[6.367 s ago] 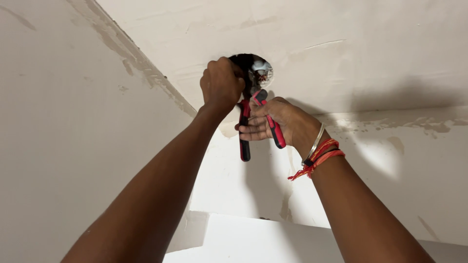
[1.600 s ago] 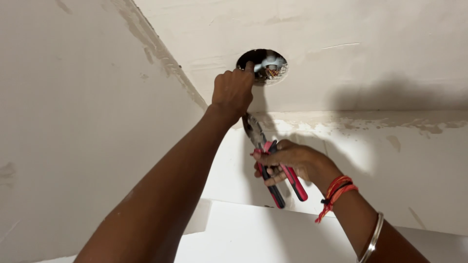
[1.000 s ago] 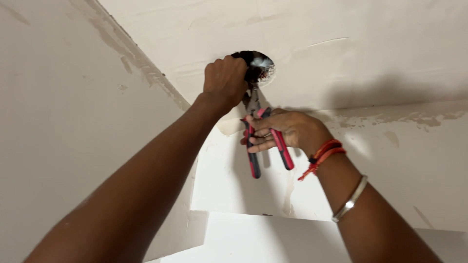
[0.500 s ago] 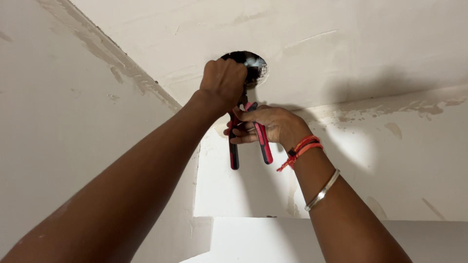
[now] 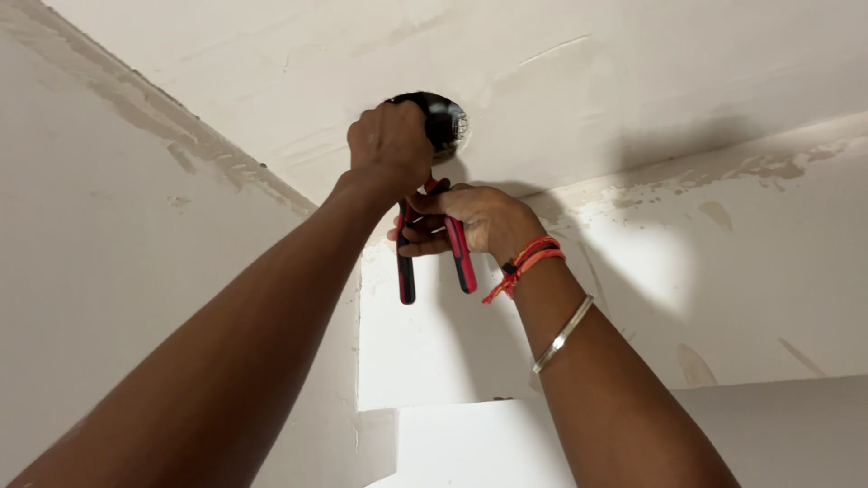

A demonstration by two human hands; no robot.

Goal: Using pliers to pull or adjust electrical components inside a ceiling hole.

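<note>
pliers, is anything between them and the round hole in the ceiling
Yes: the left hand is raised at the ceiling hole, covering its left part and hiding the head of the pliers. The right hand grips the handles just below.

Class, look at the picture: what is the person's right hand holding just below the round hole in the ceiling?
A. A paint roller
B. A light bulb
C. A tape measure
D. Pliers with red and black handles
D: the right hand grips pliers whose red and black handles hang down from its fingers, just under the ceiling hole where the left hand is raised.
</note>
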